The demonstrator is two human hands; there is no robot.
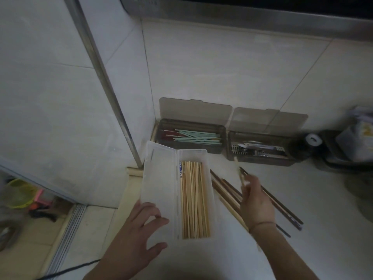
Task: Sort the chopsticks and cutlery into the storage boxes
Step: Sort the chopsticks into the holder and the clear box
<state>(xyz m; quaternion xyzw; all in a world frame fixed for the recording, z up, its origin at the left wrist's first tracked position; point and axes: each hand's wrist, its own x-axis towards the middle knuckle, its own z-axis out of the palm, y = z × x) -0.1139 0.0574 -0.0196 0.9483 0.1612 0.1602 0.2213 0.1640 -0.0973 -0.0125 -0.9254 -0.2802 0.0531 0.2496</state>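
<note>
A clear plastic box [210,190] lies open on the counter, filled with pale wooden chopsticks [194,201]. Its lid [159,178] is folded out to the left, and my left hand [139,229] rests spread on the lid's near end. Right of the box lie several loose brown chopsticks [228,190] on the counter. My right hand [256,203] is over them and grips a few chopsticks [241,172], their tips pointing away from me. At the back stand two open smoky-brown boxes: one [221,150] with green and red chopsticks, the other [260,161] with metal cutlery.
A tiled wall rises behind the boxes, with a metal pole [113,93] at the left corner. Dark jars and a bag [357,142] crowd the counter's right end. The counter edge drops off at the left to the floor, where a green basket [18,193] sits.
</note>
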